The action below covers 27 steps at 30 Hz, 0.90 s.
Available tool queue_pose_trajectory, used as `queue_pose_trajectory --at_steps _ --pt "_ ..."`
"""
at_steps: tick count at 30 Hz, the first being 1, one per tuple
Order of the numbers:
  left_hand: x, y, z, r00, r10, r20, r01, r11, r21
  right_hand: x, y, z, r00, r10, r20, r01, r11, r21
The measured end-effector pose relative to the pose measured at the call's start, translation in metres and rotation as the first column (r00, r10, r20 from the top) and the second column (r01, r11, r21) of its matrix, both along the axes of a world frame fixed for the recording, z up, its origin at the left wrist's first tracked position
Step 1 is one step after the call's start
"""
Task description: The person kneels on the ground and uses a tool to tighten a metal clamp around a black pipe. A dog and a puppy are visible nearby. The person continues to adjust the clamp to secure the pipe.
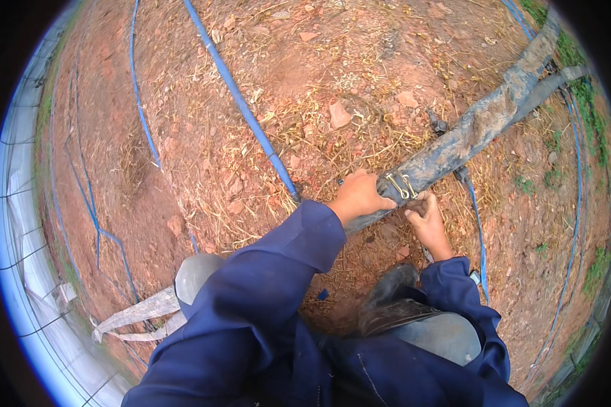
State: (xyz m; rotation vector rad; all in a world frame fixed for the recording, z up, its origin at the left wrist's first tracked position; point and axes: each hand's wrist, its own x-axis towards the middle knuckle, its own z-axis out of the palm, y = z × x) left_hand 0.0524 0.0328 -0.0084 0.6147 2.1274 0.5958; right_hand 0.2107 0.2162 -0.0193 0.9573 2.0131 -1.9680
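Head view: left hand [358,197] grips muddy flat hose [468,132]; right hand [428,220] pinches its underside.

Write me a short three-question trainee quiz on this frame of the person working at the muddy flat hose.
1. True or false: the left hand lies on top of the muddy flat hose.
2. What sits on the hose between the two hands? A) a metal wire clip B) a red valve C) a knot of rope
3. Which hand has its fingers at the hose's lower edge, just beside the metal wire clip?

Key:
1. True. The palm presses down on the hose.
2. A. The pale wire clip sits across the hose.
3. The right hand. A thin blue pipe runs over the red soil to its left.
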Motion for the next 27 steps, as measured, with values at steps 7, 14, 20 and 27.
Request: queue_pose_trajectory --at_steps 7,14,20,27 --pt "0.017 0.002 0.019 0.997 0.075 -0.002 -0.075 0.997 -0.013 -0.003 -0.008 0.029 0.963 -0.217 0.162 0.207 0.975 0.074" --pt "0.038 0.006 0.032 0.994 -0.028 -0.106 0.023 0.998 -0.051 0.004 -0.007 0.024 0.933 -0.277 0.228 0.289 0.957 -0.018" --pt "0.045 0.007 0.031 0.986 -0.017 -0.166 0.015 1.000 -0.011 0.027 -0.010 0.021 0.983 -0.147 0.112 0.133 0.983 0.123" --pt "0.053 0.008 0.024 0.991 0.054 -0.120 -0.049 0.998 0.043 0.028 -0.018 0.031 0.997 0.034 0.064 -0.047 0.975 0.216"
